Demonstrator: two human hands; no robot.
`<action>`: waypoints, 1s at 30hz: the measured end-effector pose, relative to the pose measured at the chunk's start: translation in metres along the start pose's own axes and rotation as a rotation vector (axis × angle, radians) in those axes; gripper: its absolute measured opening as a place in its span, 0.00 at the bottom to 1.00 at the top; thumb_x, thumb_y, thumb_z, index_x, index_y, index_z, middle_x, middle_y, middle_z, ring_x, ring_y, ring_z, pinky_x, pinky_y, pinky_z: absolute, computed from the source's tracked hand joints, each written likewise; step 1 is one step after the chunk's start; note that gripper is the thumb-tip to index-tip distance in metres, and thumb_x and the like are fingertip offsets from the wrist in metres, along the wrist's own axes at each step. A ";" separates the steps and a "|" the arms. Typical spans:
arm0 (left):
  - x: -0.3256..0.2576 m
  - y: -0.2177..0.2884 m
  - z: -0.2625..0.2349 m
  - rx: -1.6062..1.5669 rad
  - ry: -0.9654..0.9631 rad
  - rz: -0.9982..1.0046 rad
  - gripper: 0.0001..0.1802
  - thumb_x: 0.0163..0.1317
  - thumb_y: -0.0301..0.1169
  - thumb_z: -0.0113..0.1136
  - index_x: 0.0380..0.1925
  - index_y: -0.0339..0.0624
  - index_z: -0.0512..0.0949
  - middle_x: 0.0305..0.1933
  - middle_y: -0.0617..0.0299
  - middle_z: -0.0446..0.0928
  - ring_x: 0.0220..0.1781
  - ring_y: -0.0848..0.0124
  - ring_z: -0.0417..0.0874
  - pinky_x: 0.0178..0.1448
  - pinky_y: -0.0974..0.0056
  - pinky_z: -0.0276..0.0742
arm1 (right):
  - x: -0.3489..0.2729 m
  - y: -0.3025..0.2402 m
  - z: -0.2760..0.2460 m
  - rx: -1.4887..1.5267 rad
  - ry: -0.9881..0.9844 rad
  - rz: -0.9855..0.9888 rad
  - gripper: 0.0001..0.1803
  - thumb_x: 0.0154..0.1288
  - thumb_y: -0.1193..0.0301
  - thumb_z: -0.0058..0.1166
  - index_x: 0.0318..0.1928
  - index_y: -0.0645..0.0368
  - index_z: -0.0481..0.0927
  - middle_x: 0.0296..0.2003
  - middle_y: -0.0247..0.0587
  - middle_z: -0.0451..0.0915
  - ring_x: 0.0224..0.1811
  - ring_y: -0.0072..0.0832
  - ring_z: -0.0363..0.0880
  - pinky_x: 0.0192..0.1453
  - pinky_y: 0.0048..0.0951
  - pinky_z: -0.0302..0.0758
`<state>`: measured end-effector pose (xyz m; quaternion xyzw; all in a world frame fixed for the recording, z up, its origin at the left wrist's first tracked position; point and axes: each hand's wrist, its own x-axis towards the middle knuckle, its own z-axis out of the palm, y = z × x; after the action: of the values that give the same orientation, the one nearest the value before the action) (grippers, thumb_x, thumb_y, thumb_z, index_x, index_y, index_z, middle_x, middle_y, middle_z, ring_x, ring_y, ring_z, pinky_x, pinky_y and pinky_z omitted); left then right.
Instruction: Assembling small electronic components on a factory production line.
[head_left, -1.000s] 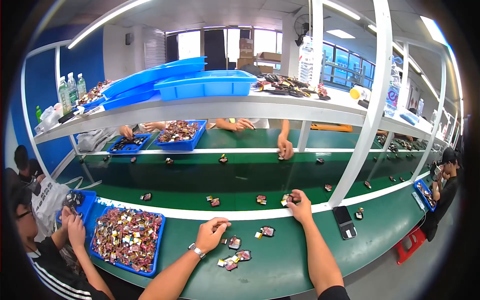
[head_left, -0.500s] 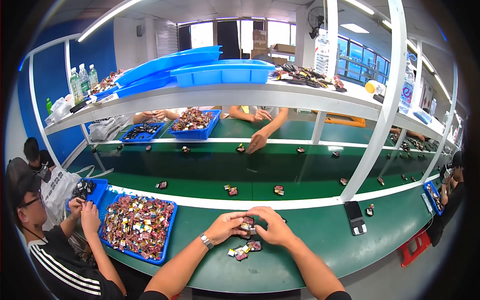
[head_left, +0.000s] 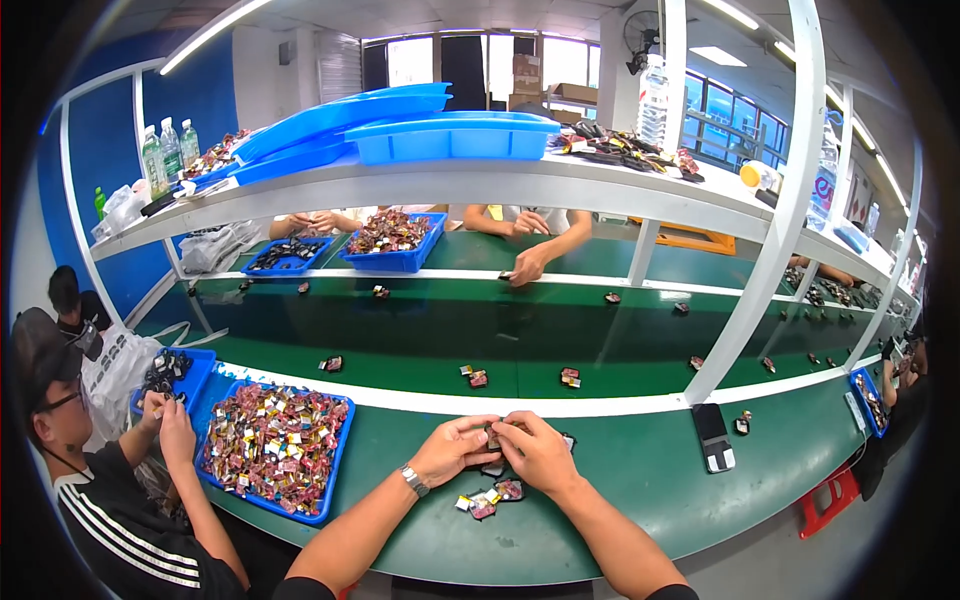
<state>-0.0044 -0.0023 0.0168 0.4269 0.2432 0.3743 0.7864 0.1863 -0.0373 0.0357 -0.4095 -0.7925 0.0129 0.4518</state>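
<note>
My left hand (head_left: 455, 457) and my right hand (head_left: 538, 455) meet over the green bench, fingertips pinched together on one small reddish circuit-board piece (head_left: 493, 438). Most of that piece is covered by my fingers. Just below my hands lies a little pile of similar pieces (head_left: 484, 502), reddish and black with yellow and white patches. A dark piece (head_left: 569, 441) peeks out beside my right hand. My left wrist bears a metal-banded watch (head_left: 414, 481).
To the left, a blue tray (head_left: 345, 455) is heaped with such pieces, beside a seated co-worker (head_left: 130, 500). A black flat case (head_left: 714, 438) lies on the right. Beyond a white rail (head_left: 440, 402), a green belt (head_left: 420, 335) carries scattered pieces. A white shelf (head_left: 480, 185) spans above.
My right hand's fingers have closed in from an arched pose onto the piece, near my left fingertips. Across the belt, a co-worker's hand now reaches a piece at the far rail. The view shifted slightly.
</note>
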 end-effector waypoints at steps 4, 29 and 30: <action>-0.001 0.000 -0.003 -0.021 0.012 -0.008 0.22 0.71 0.28 0.53 0.63 0.34 0.66 0.57 0.53 0.74 0.56 0.66 0.80 0.61 0.62 0.81 | 0.003 -0.007 -0.004 0.007 -0.028 -0.019 0.12 0.54 0.78 0.61 0.41 0.56 0.81 0.40 0.37 0.76 0.40 0.34 0.80 0.39 0.33 0.80; -0.001 -0.001 0.001 0.210 -0.040 0.016 0.22 0.69 0.22 0.51 0.63 0.34 0.66 0.57 0.52 0.76 0.55 0.67 0.81 0.60 0.63 0.81 | 0.001 0.010 -0.010 0.100 -0.182 0.050 0.04 0.58 0.72 0.62 0.35 0.55 0.82 0.56 0.39 0.74 0.60 0.40 0.69 0.60 0.37 0.71; -0.002 -0.001 0.001 0.217 -0.056 0.025 0.23 0.69 0.21 0.50 0.63 0.34 0.66 0.58 0.52 0.75 0.55 0.67 0.81 0.60 0.63 0.80 | 0.001 0.010 -0.008 0.120 -0.177 0.063 0.04 0.58 0.72 0.62 0.34 0.55 0.82 0.55 0.40 0.75 0.60 0.40 0.69 0.61 0.37 0.71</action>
<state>-0.0046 -0.0042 0.0165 0.5226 0.2552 0.3434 0.7374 0.1984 -0.0333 0.0375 -0.4036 -0.8139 0.1105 0.4030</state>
